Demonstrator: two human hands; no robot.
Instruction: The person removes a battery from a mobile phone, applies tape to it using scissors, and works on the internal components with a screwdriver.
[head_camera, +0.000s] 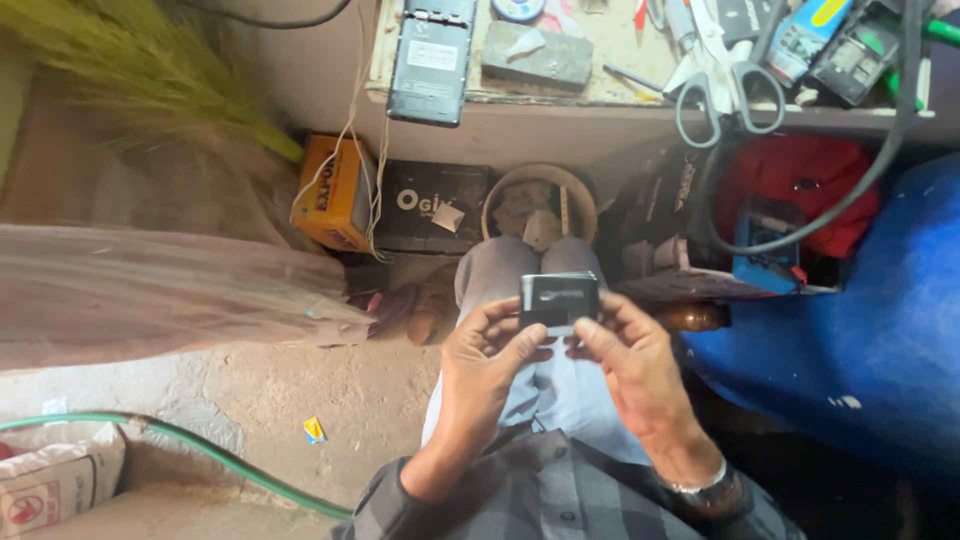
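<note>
I hold a small dark rectangular phone part (558, 298) over my lap with both hands. My left hand (487, 360) grips its left edge, thumb pressed near the lower corner. My right hand (632, 358) holds the right edge, fingers curled under it; a metal watch sits on that wrist. My knees in grey trousers (500, 268) show just beyond the part.
A workbench (600, 118) ahead carries an opened phone (432, 62), a grey block (537, 56), scissors (722, 80) and several tools. Below it sit an orange box (332, 192), a black box (432, 205) and a round basket (538, 205). A blue sheet (860, 320) lies right, a green hose (200, 445) left.
</note>
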